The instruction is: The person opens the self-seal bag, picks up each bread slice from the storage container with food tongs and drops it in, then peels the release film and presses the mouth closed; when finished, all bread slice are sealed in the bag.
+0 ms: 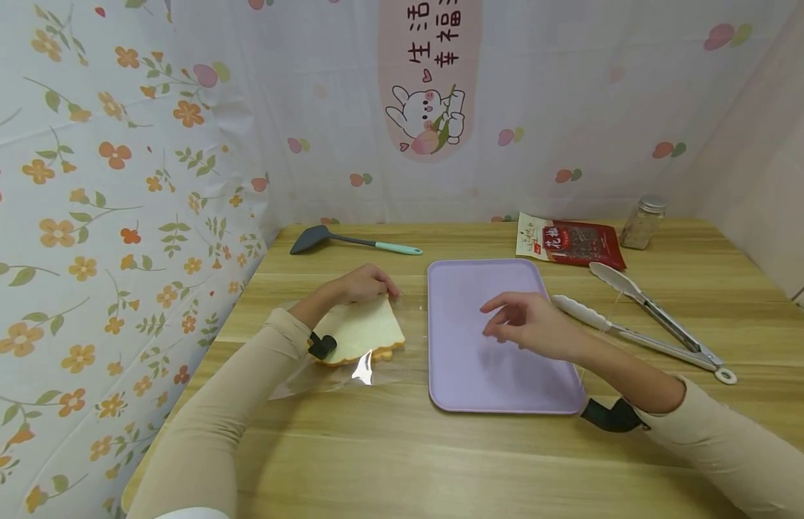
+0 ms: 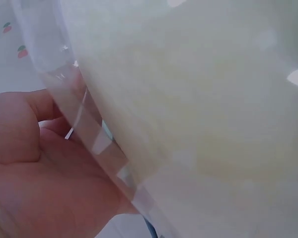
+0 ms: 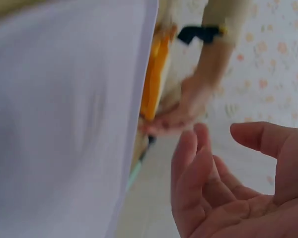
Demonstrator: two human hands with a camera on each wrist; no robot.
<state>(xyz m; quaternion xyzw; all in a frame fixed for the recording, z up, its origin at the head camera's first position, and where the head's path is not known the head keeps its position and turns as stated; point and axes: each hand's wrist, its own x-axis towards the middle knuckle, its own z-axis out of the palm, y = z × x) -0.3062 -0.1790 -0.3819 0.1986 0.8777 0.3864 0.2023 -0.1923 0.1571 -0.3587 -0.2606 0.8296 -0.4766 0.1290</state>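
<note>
Left of the tray, a pale bread slice (image 1: 361, 330) with an orange crust edge lies with clear plastic film (image 1: 376, 371) about it. At its far side my left hand (image 1: 364, 283) has its fingers bent at the film's edge. Up close in the left wrist view, the film (image 2: 97, 144) crosses in front of the left hand (image 2: 44, 153) and partly hides its fingertips. Over the lilac tray (image 1: 466, 389) hovers my right hand (image 1: 534, 324), fingers loosely bent and thumb apart. Nothing is between the fingers of the right hand (image 3: 228, 183) in the right wrist view.
A spatula (image 1: 356, 241) with a mint handle lies at the back left. Behind the tray is a red-and-cream spice packet (image 1: 570, 241), with a glass jar (image 1: 643, 225) beside it. Metal tongs (image 1: 655, 324) lie spread at the right. Printed cloth hangs behind and at the left.
</note>
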